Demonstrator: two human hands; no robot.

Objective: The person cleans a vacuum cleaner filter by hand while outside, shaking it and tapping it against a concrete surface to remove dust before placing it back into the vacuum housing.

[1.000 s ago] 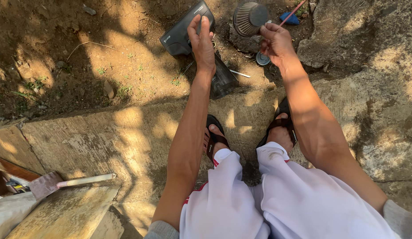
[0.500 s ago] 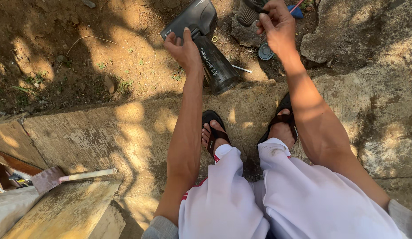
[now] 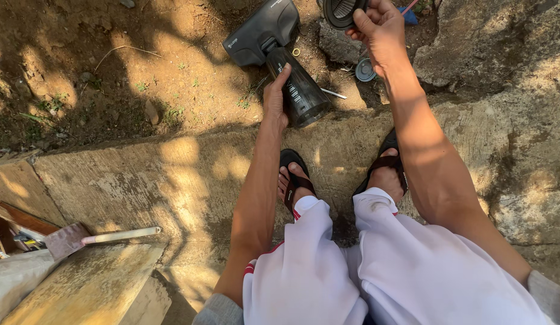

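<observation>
Bare brown dirt [image 3: 111, 78], dappled with sun and leaf shadow, fills the far side of the view, and a rough concrete slab [image 3: 141, 180] runs across below it, with rocks [image 3: 472, 48] at the far right corner. On the dirt just past the slab's far edge lies a black handheld vacuum cleaner [image 3: 259, 33], its dark see-through dust cup [image 3: 304, 96] pointing toward the slab. The left hand [image 3: 275, 99] rests against the near side of the dust cup, fingers stretched along it and the thumb apart; the palm is loose, and whether it actually grips the cup cannot be told. The right hand [image 3: 379, 27] is raised near the top edge of the view, clenched around a round black filter [image 3: 343, 11] whose ribbed open face shows. Below that hand, on the ground, lies a small round grey cap [image 3: 365, 69], and a thin pale stick [image 3: 334, 93] lies just beside the dust cup. Both feet in black sandals [image 3: 295, 177] stand on the slab, white trousers [image 3: 352, 271] below them. At the slab's near left corner lies a trowel [image 3: 87, 238] with a pale handle.
</observation>
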